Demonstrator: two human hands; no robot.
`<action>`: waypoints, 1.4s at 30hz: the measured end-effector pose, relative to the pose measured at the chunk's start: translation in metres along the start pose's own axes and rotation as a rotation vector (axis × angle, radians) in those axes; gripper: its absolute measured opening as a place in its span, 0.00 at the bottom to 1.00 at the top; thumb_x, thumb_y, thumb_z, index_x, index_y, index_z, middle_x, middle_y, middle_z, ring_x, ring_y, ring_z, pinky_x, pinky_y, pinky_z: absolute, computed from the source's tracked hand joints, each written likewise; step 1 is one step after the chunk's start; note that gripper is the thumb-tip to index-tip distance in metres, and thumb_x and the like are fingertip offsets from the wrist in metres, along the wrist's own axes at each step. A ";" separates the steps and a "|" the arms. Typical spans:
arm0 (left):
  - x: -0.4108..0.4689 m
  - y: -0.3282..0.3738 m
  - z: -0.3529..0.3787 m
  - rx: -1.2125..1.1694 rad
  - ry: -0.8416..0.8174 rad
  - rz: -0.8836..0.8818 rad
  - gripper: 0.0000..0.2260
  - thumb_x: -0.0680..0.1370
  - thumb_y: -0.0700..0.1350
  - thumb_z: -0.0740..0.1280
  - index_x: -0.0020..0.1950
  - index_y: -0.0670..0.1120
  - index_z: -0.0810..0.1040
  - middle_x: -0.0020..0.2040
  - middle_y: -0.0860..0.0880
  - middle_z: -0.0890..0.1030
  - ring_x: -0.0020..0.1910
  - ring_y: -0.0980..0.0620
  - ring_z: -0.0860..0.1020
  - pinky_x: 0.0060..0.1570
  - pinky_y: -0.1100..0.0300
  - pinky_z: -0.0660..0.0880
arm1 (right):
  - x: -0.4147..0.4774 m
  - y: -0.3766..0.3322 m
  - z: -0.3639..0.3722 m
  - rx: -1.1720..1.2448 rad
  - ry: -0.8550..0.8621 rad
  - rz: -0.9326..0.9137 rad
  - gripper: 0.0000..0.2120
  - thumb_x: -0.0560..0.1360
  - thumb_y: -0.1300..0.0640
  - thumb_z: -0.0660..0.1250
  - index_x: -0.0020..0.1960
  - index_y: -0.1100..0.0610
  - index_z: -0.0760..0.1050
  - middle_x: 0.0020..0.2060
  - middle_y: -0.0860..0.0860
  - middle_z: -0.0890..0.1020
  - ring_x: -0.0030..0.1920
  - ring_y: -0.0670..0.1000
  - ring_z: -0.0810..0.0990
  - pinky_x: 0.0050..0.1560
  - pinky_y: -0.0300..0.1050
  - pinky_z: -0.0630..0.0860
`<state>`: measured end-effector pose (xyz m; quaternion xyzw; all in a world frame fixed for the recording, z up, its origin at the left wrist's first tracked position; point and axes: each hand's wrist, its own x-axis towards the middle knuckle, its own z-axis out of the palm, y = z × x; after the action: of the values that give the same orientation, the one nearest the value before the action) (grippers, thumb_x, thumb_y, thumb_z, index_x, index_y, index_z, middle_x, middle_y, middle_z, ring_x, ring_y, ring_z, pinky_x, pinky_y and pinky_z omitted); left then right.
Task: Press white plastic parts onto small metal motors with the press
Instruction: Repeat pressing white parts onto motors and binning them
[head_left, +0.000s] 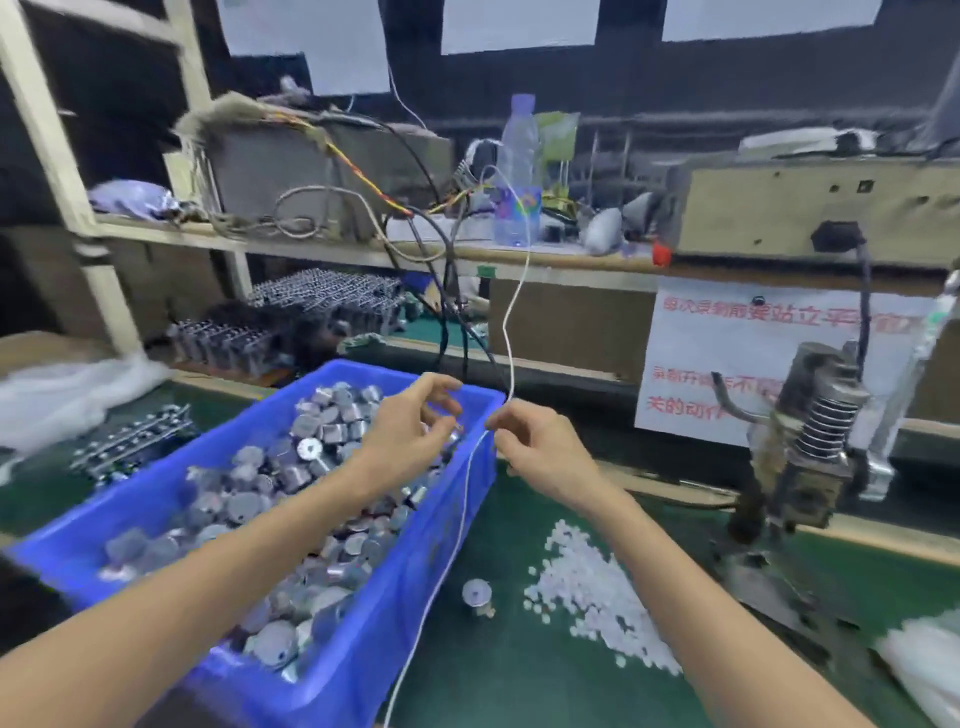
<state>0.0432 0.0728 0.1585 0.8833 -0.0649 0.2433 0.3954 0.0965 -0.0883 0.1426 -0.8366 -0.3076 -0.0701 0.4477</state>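
Blur hides what the curled left hand holds over the blue plastic bin's far corner; right hand pinches thin white cable; lone small silver motor stands upright.

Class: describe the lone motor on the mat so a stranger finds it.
Start at the blue bin. Between it and the pile of white parts, one motor sits on the green mat. Unlike the rest, it is outside the bin.

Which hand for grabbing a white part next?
Probably right. The right hand, though pinching the white cable, sits nearer the white parts pile and press; the left hand is over the blue bin.
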 end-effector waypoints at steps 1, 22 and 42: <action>-0.002 -0.012 -0.011 0.020 0.012 -0.022 0.14 0.75 0.31 0.63 0.60 0.39 0.73 0.46 0.48 0.79 0.32 0.55 0.74 0.35 0.65 0.69 | 0.010 -0.005 0.014 -0.001 -0.028 -0.028 0.08 0.74 0.66 0.62 0.48 0.59 0.78 0.37 0.49 0.81 0.34 0.48 0.75 0.45 0.46 0.76; 0.018 -0.151 -0.032 0.248 -0.076 -0.215 0.13 0.73 0.33 0.61 0.57 0.41 0.74 0.48 0.47 0.81 0.43 0.50 0.77 0.47 0.58 0.73 | 0.114 0.002 0.145 -0.293 -0.598 -0.077 0.11 0.74 0.61 0.62 0.55 0.62 0.74 0.49 0.59 0.80 0.50 0.57 0.77 0.45 0.45 0.71; 0.011 -0.158 -0.034 0.295 -0.210 -0.292 0.13 0.69 0.32 0.67 0.49 0.43 0.70 0.44 0.47 0.77 0.41 0.46 0.75 0.38 0.57 0.70 | 0.115 -0.007 0.148 -0.639 -0.625 -0.302 0.14 0.76 0.54 0.63 0.59 0.59 0.71 0.52 0.58 0.78 0.52 0.59 0.77 0.42 0.47 0.67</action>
<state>0.0884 0.2056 0.0773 0.9521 0.0593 0.0968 0.2838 0.1617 0.0835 0.1056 -0.8594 -0.5090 0.0295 0.0383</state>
